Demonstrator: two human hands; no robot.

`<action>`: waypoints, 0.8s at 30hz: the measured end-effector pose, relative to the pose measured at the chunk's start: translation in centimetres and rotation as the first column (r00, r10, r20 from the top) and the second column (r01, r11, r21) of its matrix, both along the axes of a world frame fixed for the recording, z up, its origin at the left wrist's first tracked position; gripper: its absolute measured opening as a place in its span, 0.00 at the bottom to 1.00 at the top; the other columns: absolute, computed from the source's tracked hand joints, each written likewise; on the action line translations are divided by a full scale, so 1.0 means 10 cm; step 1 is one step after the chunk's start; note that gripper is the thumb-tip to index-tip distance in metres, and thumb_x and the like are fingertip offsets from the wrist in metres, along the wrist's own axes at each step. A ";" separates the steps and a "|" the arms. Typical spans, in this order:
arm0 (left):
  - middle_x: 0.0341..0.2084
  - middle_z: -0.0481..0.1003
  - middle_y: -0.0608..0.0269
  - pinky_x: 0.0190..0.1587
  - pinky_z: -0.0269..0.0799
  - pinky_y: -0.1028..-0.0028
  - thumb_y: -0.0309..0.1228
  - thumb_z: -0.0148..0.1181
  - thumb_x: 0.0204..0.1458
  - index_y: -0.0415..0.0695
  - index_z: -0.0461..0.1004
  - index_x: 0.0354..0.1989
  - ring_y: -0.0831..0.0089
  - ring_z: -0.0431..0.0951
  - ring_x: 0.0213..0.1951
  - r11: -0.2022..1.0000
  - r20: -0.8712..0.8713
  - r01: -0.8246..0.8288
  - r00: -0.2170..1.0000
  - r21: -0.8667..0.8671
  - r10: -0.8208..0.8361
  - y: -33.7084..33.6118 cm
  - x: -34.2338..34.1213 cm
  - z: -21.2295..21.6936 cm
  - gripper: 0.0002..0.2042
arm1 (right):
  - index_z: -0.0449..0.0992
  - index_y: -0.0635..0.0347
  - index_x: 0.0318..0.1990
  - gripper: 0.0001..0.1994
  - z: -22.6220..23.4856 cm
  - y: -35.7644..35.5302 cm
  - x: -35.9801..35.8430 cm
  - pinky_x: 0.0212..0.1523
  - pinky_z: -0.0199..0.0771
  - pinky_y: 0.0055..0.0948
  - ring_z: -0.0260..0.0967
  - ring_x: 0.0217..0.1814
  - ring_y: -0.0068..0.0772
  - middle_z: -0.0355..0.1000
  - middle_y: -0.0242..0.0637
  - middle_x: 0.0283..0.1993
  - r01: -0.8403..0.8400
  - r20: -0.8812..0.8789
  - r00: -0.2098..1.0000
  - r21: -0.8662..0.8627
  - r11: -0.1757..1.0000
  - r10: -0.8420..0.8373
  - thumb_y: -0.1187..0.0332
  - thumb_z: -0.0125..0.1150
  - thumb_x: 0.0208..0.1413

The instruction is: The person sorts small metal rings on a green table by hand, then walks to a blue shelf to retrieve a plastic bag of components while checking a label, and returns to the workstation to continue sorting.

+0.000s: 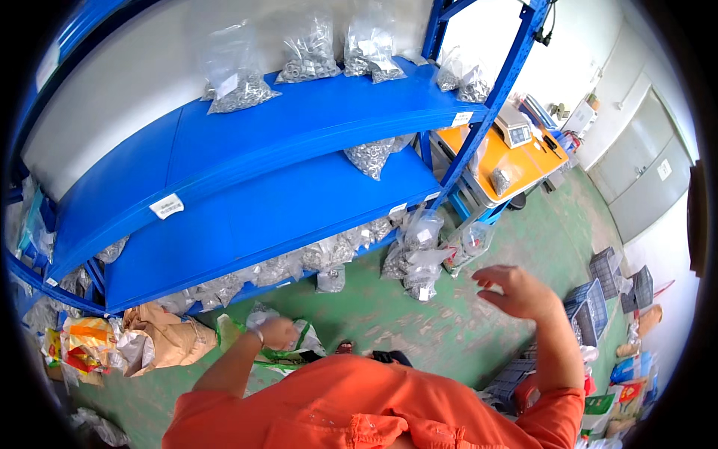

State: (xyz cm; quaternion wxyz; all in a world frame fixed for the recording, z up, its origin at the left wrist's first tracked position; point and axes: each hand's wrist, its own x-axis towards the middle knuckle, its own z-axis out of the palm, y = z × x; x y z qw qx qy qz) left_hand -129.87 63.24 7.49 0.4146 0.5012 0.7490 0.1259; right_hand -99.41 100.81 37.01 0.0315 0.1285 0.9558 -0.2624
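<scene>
My right hand [517, 292] is raised over the green floor, its fingers loosely bent, the thumb apart and nothing held. Lower left, my left hand [275, 334] is smeared by motion, so its fingers cannot be read. It is nearest to a green and white sack [308, 341] on the floor. In front of me stands a blue shelf rack [254, 213]. Clear plastic bags of small grey metal parts [243, 88] sit along its upper shelf. Several similar bags crowd the bottom level. Beyond my right hand, a cluster of such bags [420, 258] rests on the floor by the rack's end.
An orange-topped table [532, 170] beside the rack carries a weighing scale [514, 129] and a small bag of parts [500, 179]. Grey plastic crates [588, 305] stand on the right. Brown paper sacks [176, 338] lie at the left. A grey door [651, 168] is far right.
</scene>
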 end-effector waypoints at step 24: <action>0.59 0.65 0.39 0.60 0.64 0.68 0.45 0.71 0.46 0.27 0.56 0.63 0.58 0.66 0.61 0.350 0.298 -0.639 0.685 0.685 0.665 5.35 -3.44 3.05 0.44 | 0.57 0.68 0.65 0.40 -0.30 3.12 -3.59 0.64 0.61 0.42 0.59 0.68 0.51 0.62 0.58 0.64 -0.003 -0.418 0.881 -0.472 0.882 -0.220 0.55 0.70 0.51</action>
